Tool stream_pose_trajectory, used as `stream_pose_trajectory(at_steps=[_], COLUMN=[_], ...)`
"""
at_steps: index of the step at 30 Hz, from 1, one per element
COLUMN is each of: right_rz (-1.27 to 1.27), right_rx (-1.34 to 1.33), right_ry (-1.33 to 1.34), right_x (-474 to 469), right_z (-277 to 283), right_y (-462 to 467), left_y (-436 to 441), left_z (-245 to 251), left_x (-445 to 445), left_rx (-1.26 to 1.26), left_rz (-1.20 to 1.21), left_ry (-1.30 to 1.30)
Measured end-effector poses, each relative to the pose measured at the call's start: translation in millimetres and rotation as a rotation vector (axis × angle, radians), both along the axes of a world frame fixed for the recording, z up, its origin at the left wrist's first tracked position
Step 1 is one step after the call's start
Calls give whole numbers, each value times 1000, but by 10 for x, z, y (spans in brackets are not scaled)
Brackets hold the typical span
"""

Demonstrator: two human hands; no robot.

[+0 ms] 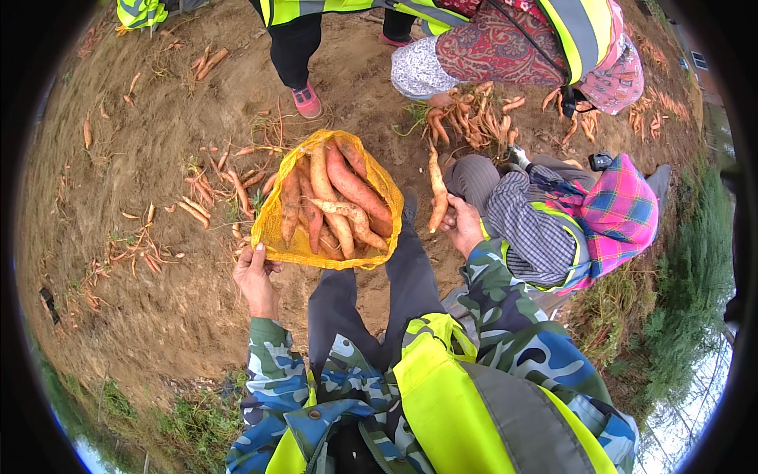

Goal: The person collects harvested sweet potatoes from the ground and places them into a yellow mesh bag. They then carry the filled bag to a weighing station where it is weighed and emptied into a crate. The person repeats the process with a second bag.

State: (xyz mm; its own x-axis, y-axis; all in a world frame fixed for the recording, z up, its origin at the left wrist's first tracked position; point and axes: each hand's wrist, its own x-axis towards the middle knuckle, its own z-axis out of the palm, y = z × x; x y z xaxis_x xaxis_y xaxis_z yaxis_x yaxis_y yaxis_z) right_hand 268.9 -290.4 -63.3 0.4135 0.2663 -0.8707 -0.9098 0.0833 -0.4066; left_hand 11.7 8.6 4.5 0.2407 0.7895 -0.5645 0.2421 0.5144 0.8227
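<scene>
A yellow mesh bag gapes upward before my legs, with several long sweet potatoes inside it. My left hand pinches the bag's rim at its near left corner, thumb on top. To the right of the bag, apart from it, my right hand grips a long, slender sweet potato by its lower part. That root points away from me, its thin tip near a pile of sweet potatoes on the soil. The bag's bottom is hidden under its contents.
A person in a plaid headscarf crouches close on my right. Another person in a pink cap bends over the pile, and a third person's pink shoe stands beyond the bag. Loose sweet potatoes lie scattered on the soil at left.
</scene>
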Motion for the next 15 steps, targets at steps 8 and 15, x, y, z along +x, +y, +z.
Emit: stream_pose_trajectory(at_steps=[8,15], right_rz=[214,442], right_rx=[-437,-531], right_ry=[-41,-314], right_x=[395,805], right_z=[-1014,-1257], right_y=[108,521], left_y=[-48,-74], left_z=[53,88], left_x=[73,179], left_rx=[37,54], left_rz=[28,76], left_ry=[29,80])
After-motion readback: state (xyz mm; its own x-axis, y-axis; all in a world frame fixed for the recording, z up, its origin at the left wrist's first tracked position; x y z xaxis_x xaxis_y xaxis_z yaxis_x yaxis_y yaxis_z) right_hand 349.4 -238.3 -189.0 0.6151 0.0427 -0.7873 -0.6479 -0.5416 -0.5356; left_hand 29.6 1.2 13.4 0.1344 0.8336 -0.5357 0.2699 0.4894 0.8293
